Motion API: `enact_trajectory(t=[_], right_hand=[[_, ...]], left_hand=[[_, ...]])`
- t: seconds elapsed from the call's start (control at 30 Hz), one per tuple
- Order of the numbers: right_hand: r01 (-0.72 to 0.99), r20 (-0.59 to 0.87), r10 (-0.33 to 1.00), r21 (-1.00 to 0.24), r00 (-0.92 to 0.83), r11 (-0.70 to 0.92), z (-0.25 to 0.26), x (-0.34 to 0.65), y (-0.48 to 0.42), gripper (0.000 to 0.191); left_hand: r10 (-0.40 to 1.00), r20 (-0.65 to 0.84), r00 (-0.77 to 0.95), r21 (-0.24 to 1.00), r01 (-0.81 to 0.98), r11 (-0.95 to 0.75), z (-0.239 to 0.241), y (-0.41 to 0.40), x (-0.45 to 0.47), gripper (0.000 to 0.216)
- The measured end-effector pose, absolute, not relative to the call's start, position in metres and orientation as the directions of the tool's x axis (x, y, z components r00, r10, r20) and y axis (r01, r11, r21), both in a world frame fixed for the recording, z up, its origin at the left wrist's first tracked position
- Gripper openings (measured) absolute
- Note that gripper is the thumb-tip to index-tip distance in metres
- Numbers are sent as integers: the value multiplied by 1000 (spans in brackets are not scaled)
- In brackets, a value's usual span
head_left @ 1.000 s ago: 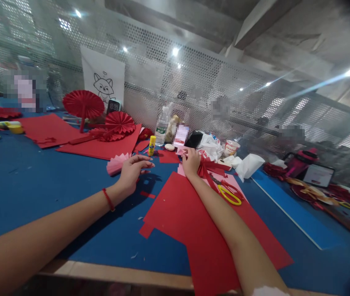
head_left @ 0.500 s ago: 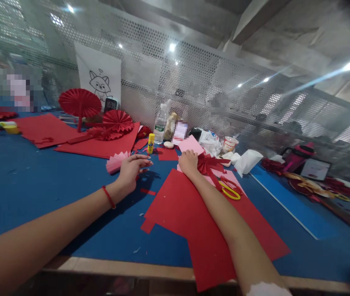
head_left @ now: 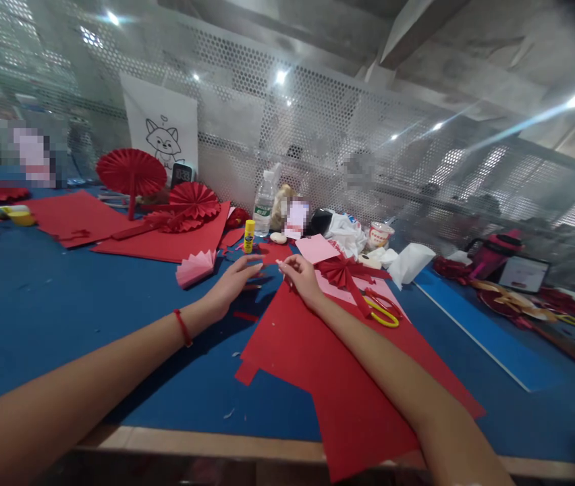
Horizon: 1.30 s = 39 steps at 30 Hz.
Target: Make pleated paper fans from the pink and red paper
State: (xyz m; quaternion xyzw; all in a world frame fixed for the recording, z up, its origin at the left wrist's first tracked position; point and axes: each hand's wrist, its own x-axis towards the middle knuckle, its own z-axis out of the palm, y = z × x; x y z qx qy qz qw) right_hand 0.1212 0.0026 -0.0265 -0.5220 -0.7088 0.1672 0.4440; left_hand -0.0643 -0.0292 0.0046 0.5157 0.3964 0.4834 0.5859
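Broadly spread under both forearms: blue felt-covered tabletop [head_left: 39, 290], littered with paper scraps.

Next in size, directly beneath the right grip [head_left: 300, 277] and running back along that forearm: large flat sheet of red craft paper [head_left: 318, 351], near corner hanging past the tabletop's edge. Probably very light, thin and floppy; likely to crease or tear if pinched mid-sheet, and likely to slide easily on the felt. Best taken at an edge or corner, or pressed flat with a palm before lifting.

Just beyond the right grip: small pink paper sheet [head_left: 318, 248], equally light. Close on the outer side of the right grip: red pleated paper bow [head_left: 343, 270], springy, easily crushed, best held at its tied centre. Further out on that side: yellow-handled scissors [head_left: 381, 314], rigid.

Beyond and outward of the left grip [head_left: 234, 283]: pink pleated paper fan [head_left: 195, 268], apart from the fingers.

Left grip: released, fingers stretched flat and low over the tabletop, pointing toward the right grip, holding nothing.

Right grip: clenched lightly, thumb and forefinger tips pinched together above the red sheet's far corner; anything between them too small to tell.
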Motion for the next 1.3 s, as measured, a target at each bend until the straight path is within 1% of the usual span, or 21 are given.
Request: enact_trajectory(t=[0.07, 0.1, 0.13, 0.17, 0.2, 0.27, 0.37, 0.43, 0.57, 0.63, 0.7, 0.8, 0.97, 1.03, 1.2, 1.3], right_hand=[[394, 365, 918, -830, -154, 396, -28, 114, -15, 30], [232, 310, 930, -907, -199, 352, -28, 112, -23, 30], [77, 268, 937, -954, -225, 291, -28, 110, -30, 31], [-57, 234, 943, -972, -239, 227, -27, 110, -36, 31], [-152, 209, 949, -973, -237, 176, -26, 110, -41, 31], [-213, 194, 961, -965, -195, 151, -25, 112, -47, 31], [-223, 203, 974, -959, -105, 176, -23, 117, -50, 28], [-221, 195, 978, -960, -76, 174, -23, 120, -50, 28], [-206, 164, 976, -970, -143, 133, -20, 122, -52, 37], [-157, 155, 973, -979, -174, 128, -20, 121, -53, 41], [-89, 151, 973, -987, -174, 137, -21, 120, -53, 39], [-46, 177, 977, -984, -120, 173, -23, 119, -52, 34], [-51, 185, 982, -982, -38, 183, -24, 124, -53, 27], [-59, 187, 982, -981, -14, 186, -24, 128, -53, 26], [-56, 191, 976, -979, 100, 197, -26, 139, -54, 27], [-33, 183, 974, -981, 132, 189, -25, 145, -54, 27]], left_hand=[[953, 107, 284, 989, -130, -73, 3, -32, -60, 44], [933, 122, 339, 988, -129, -83, 1, -33, -59, 43], [906, 126, 404, 988, -130, -80, 0, -34, -57, 41], [874, 126, 469, 989, -132, -72, -2, -34, -55, 40], [842, 130, 524, 989, -129, -73, -4, -33, -54, 38], [808, 162, 566, 987, -114, -117, -6, -32, -53, 34], [824, 186, 535, 980, -40, -195, -6, -30, -55, 32], [829, 147, 539, 984, 7, -179, -4, -29, -58, 35], [832, 120, 542, 988, 18, -154, -2, -29, -60, 34], [842, 114, 527, 989, 20, -147, -2, -29, -60, 34], [847, 97, 523, 990, 34, -135, -4, -27, -60, 34], [845, 81, 528, 992, 40, -120, -6, -26, -60, 33], [822, 47, 568, 996, 39, -84, -6, -27, -62, 36], [817, 33, 576, 996, 53, -78, -5, -27, -63, 37], [765, -60, 641, 993, 119, -22, -5, -27, -67, 37], [782, -50, 621, 988, 146, -53, -4, -27, -68, 36]])
